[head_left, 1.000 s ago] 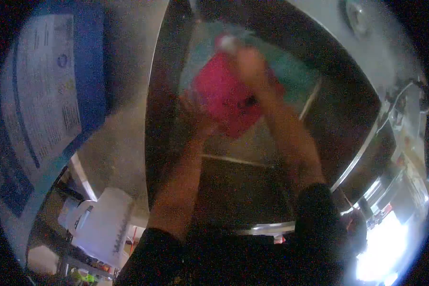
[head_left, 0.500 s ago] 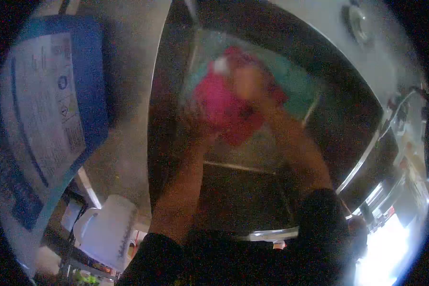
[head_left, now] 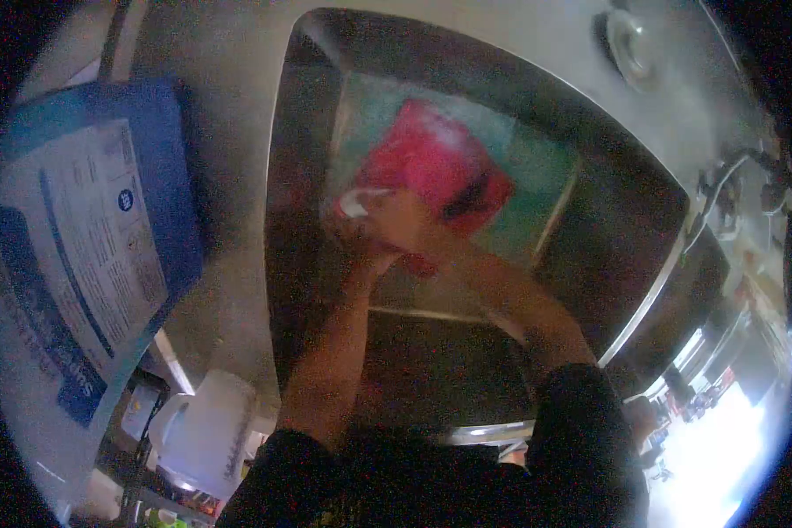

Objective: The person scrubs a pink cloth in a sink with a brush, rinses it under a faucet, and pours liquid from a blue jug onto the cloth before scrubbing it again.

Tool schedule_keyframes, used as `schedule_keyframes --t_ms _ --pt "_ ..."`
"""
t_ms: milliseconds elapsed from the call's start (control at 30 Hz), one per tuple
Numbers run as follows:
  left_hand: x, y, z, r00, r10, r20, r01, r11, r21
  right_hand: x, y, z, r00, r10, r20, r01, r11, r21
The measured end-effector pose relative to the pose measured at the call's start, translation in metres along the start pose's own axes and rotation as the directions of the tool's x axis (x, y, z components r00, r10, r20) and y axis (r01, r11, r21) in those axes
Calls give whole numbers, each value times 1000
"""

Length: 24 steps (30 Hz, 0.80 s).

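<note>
A wet, pinkish-red cloth-like item (head_left: 422,158) lies in a deep metal sink (head_left: 440,374), with whitish foam on its top. My right hand (head_left: 400,220) is closed at its lower left corner, with a small white object (head_left: 355,206) at the fingers; its kind is too blurred to tell. Just below and left, my left hand (head_left: 354,236) is curled at the edge of the red item and seems to grip it. The two hands touch or overlap, and the left fingers are partly hidden.
Greenish-blue color shows on the sink floor (head_left: 532,189) around the red item. A blue and white labelled package (head_left: 97,238) stands left of the sink. Below it is a white jug (head_left: 207,431). A round metal fitting (head_left: 629,44) sits at the upper right.
My right hand has moved from the middle of the red item down and left to my left hand. The red item's upper surface is now uncovered. The view has shifted slightly.
</note>
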State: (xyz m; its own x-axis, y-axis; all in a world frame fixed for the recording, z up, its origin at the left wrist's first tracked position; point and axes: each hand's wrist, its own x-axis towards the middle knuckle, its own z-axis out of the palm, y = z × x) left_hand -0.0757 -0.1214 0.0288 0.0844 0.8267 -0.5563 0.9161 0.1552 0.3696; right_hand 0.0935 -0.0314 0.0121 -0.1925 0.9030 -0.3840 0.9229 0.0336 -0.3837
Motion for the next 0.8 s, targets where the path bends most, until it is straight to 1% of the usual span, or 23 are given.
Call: schedule_keyframes --t_ms 33,67,100,133,167,233,300,367,400,433,467,500,533,567,600,633,667,700,767,800 --pt "-3 0 -5 1000 -9 26 9 1000 22 -4 6 6 1000 -9 2 9 1000 -2" --pt "0 2 -8 998 -14 54 11 999 48 0 24 6 1000 2 -28 -2 1000 5" --pt "-1 2 -9 999 -14 32 12 999 39 9 41 -12 997 23 -73 -21 1000 18" --pt "-3 2 -10 1000 -2 13 2 1000 27 14 54 -28 991 78 -111 -72 996 58" --pt "-15 0 4 992 22 -126 -49 976 -212 12 65 -42 982 154 -108 -141 983 117" --pt "-9 -24 39 1000 7 3 -7 993 -120 23 82 -54 971 235 -41 -224 959 171" --pt "6 -27 41 1000 25 -11 -25 999 -33 20 72 -15 995 100 3 -100 994 39" --pt "-2 -14 31 991 73 -112 -68 996 50 -4 63 41 995 -15 99 22 997 -70" --pt "-4 -10 23 982 106 -159 -91 991 99 -8 59 55 987 -66 147 83 990 -113" --pt "-2 -7 15 968 130 -214 -100 984 145 17 77 4 981 74 182 -46 987 -155" --pt "-12 -9 11 956 150 -251 -103 976 190 34 91 -46 949 218 227 -174 964 -199" --pt "-24 -9 6 991 54 -119 -34 985 167 22 73 -23 944 304 129 -281 944 -172" --pt "-17 -3 0 999 -30 -12 31 989 146 28 43 6 925 380 3 -376 915 -143" --pt "-5 4 -3 991 -106 84 95 987 128 42 14 25 885 446 -134 -460 882 -102" --pt "4 10 -4 997 -66 42 62 995 81 40 -2 21 915 381 -132 -393 916 -81" --pt "8 14 -3 1000 -31 5 31 999 38 31 -2 -2 978 206 -17 -207 976 -62" --pt "7 16 -1 1000 1 -22 -1 1000 -2 33 -6 -9 993 114 33 -113 993 -45" --pt "3 11 -1 999 32 -43 -34 999 -32 40 -3 -18 994 86 65 -83 996 -39" --pt "-9 -3 -3 994 64 -92 -73 993 -95 54 8 -49 989 97 113 -94 995 -32" --pt "-18 -13 5 997 45 -66 -50 995 -86 55 7 -57 985 115 128 -112 993 -27"
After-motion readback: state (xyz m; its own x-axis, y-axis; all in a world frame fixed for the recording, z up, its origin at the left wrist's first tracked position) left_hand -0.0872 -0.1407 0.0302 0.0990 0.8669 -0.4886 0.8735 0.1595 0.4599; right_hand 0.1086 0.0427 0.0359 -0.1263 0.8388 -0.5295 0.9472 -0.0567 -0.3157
